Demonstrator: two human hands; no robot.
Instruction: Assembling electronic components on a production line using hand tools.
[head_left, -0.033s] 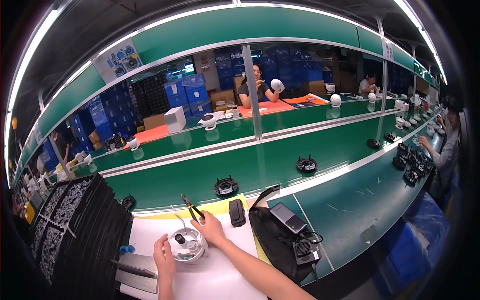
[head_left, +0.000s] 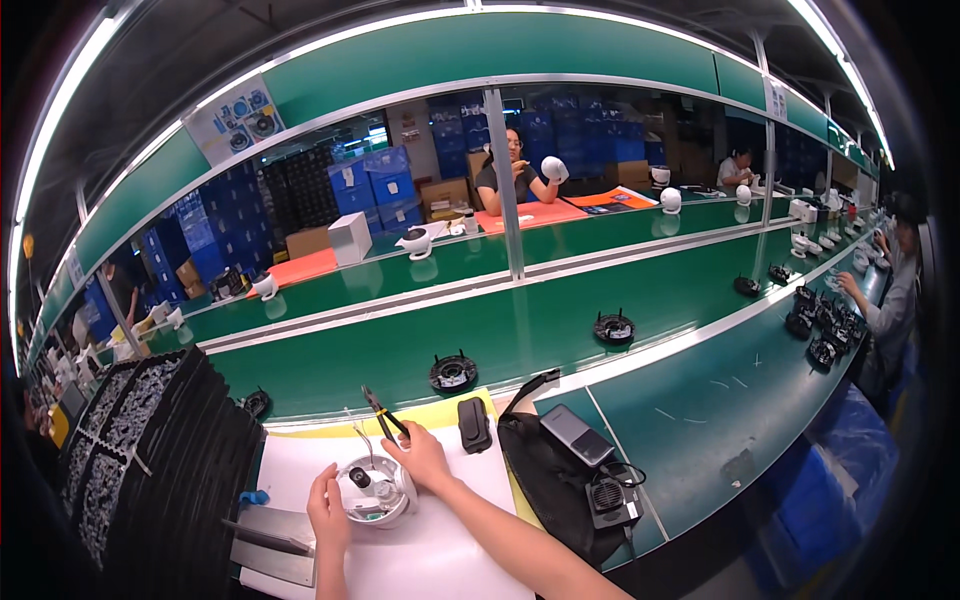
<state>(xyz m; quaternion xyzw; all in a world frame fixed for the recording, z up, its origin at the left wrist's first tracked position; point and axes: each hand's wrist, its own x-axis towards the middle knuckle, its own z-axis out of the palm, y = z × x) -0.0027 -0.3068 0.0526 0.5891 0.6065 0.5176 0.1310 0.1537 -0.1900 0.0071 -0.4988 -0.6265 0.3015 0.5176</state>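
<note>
On the white sheet in front of me sits a round white camera housing (head_left: 404, 497), its hollow side up. Inside it show a black cylindrical part (head_left: 359, 478), a pale inner part and a bit of green circuit board. Thin wires (head_left: 362, 434) rise from its far edge. My left hand (head_left: 326, 507) cups the near left side of the housing, fingers together along the rim. Over the far right rim, my right hand (head_left: 424, 462) is closed around pliers (head_left: 381, 410) with black and yellow handles, jaws pointing away to the far left. The right palm hides part of the rim.
Stacked black trays (head_left: 170, 470) of small parts rise at my left, beside a grey metal plate (head_left: 275, 555). A black case (head_left: 474, 425), black pouch (head_left: 535, 470) and grey power bank (head_left: 577, 436) lie right. Black ring-shaped parts (head_left: 453, 373) sit on the green belt (head_left: 540, 350); co-workers sit beyond.
</note>
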